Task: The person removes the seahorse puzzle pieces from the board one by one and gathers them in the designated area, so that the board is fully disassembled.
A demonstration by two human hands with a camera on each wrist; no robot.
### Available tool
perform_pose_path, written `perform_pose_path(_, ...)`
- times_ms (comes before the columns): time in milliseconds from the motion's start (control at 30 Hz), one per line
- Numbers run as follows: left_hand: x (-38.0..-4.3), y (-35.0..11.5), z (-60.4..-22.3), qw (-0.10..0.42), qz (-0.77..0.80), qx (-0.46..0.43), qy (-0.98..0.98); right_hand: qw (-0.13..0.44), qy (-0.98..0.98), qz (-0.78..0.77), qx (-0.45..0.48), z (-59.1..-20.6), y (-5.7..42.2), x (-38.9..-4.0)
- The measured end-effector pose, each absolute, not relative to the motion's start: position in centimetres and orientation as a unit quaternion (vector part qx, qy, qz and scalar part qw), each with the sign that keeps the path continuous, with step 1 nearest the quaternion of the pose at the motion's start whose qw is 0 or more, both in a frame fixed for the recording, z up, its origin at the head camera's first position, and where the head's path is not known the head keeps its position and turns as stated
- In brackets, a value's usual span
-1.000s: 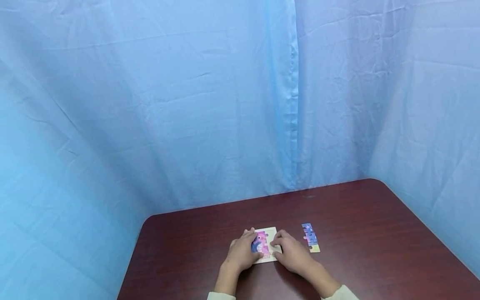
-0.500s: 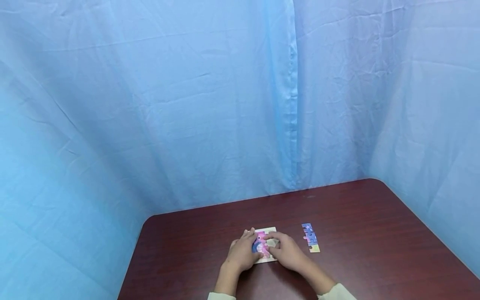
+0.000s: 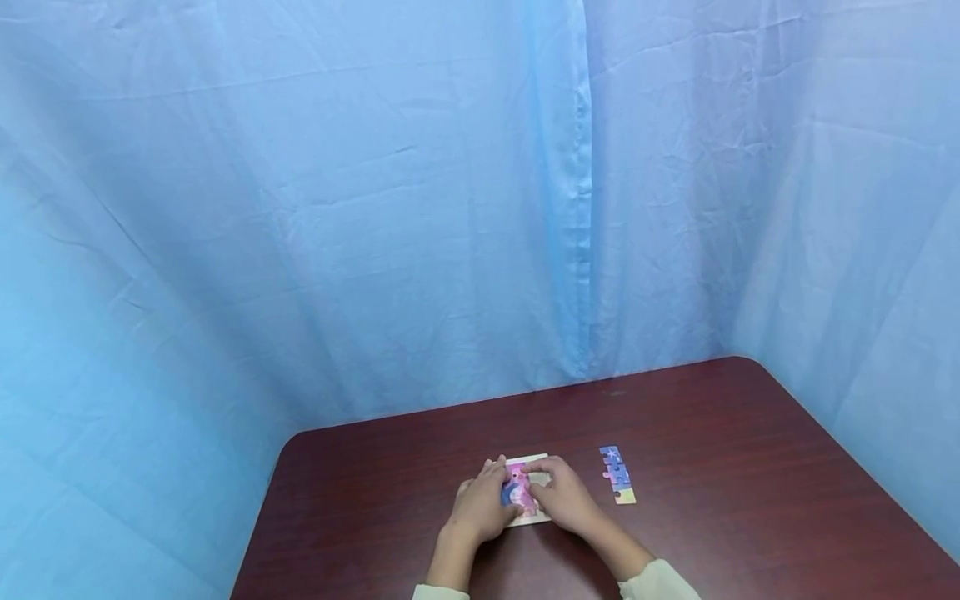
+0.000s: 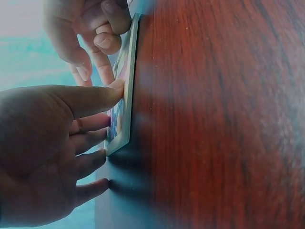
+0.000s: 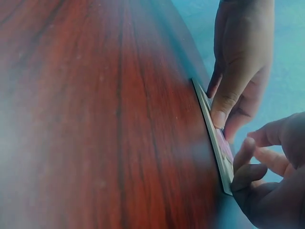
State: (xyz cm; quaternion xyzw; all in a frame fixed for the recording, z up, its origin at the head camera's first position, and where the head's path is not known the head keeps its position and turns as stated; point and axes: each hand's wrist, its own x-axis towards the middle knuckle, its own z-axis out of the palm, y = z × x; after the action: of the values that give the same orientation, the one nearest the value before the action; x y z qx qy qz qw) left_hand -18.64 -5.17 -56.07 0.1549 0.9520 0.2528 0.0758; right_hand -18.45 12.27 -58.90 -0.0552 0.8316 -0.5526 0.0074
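Note:
A small jigsaw puzzle in a pale frame lies on the table, with pink and blue pieces in its left and middle parts. The bare pale base shows on its right side. My left hand steadies the frame's left side, its thumb on top near the front edge and its other fingers spread along the far left. Over the middle pieces, my right hand has thumb and index finger apart, fingertips right at the pink pieces. Its remaining fingers are bent above the board.
To the right of the frame lies a joined strip of blue, pink and yellow puzzle pieces. The dark red-brown table has rounded back corners. Light blue curtains hang behind it and at both sides.
My right hand has shifted left, from the bare part of the frame onto the middle pink pieces. The left hand stays in place, and the strip lies still.

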Motion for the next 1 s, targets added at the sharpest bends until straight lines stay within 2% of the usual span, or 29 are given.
perform_pose_path(300,-18.9,-5.1,-56.1,0.075,0.253,0.158,0.952,-0.047,0.874,-0.483,-0.028,-58.8,11.8,-19.5)
perform_pose_path(1000,-18.8,-5.6,-56.6,0.078,0.265,0.154,0.949,-0.050,0.853,-0.519,-0.012,-59.2,11.8,-20.6)
